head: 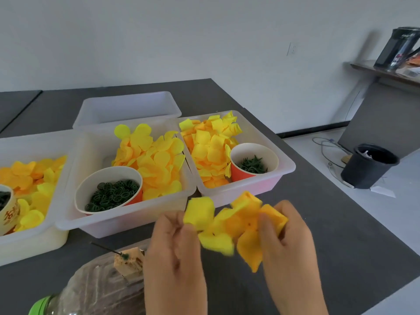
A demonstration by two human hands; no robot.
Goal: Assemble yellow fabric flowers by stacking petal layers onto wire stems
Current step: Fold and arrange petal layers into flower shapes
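At lower centre of the frame, the left hand [175, 242] pinches a pale yellow petal layer [200, 213] while the right hand [287, 237] grips a deeper orange layer [246, 226] just beside it. No stem shows between them. To stack well, the person should line up the centre holes and stagger the lobes before pressing the layers together.

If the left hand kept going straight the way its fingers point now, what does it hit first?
The left hand points up and away, pinching the yellow petal layer. Straight on, it would probably meet the front wall of the middle white bin first, though depth is unclear in this one view.
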